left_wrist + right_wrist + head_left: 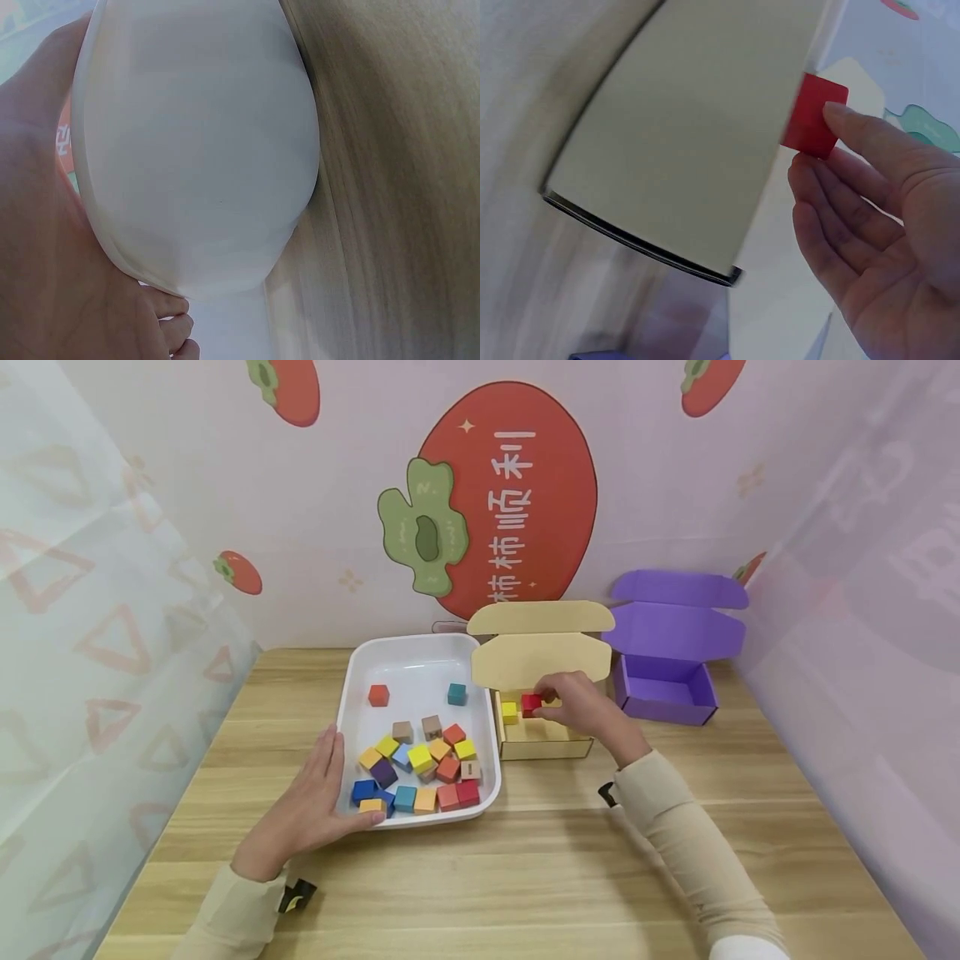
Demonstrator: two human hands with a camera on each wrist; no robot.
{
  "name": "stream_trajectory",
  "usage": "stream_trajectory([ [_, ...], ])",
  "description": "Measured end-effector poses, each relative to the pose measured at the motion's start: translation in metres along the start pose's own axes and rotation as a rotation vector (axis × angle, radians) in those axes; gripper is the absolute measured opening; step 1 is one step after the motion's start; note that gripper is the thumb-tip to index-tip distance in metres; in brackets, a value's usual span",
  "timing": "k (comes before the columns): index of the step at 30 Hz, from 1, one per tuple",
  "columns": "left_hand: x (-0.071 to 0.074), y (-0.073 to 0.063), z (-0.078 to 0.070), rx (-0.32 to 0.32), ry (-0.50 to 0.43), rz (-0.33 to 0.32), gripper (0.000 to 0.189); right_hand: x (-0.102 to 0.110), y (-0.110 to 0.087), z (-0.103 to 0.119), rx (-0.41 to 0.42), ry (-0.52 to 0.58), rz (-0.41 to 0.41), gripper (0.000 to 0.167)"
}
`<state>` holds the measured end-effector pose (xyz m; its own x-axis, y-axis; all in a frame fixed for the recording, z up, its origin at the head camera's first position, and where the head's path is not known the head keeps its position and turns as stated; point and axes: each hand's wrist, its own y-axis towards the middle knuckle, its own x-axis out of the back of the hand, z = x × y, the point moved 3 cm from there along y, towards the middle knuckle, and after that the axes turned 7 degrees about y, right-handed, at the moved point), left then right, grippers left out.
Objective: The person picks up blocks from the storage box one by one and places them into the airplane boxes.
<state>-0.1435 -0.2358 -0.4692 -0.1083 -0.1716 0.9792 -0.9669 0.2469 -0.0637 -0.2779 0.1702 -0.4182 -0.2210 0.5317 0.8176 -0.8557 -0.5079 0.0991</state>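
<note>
My right hand (577,700) pinches a red block (530,706) between thumb and fingers, over the open cream-yellow box (546,749). In the right wrist view the same red block (810,120) shows just above the box's outer wall (667,135). Inside that box, at its left, sits a yellow block (509,713). My left hand (311,802) rests against the near left corner of a white tray (416,672), fingers straight along its left side, thumb along its front rim. Many coloured blocks (420,757) lie in the tray, mostly in its near half.
Behind the right hand, to the right, stands an open purple box (667,710) with its lid raised. The cream box's lid (543,660) also stands up at the back. A patterned cloth backdrop (337,527) encloses the wooden table (517,877) at the back and sides.
</note>
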Motion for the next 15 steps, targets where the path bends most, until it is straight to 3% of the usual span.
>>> stream_trajectory([
  [10, 0.0, -0.001, 0.001, 0.012, -0.005, 0.007, 0.138, -0.027, 0.011, -0.015, -0.1, 0.009, 0.016, 0.022],
  [15, 0.0, -0.001, 0.001, 0.007, 0.003, 0.007, 0.138, -0.038, 0.014, -0.017, -0.093, 0.002, -0.017, 0.023],
])
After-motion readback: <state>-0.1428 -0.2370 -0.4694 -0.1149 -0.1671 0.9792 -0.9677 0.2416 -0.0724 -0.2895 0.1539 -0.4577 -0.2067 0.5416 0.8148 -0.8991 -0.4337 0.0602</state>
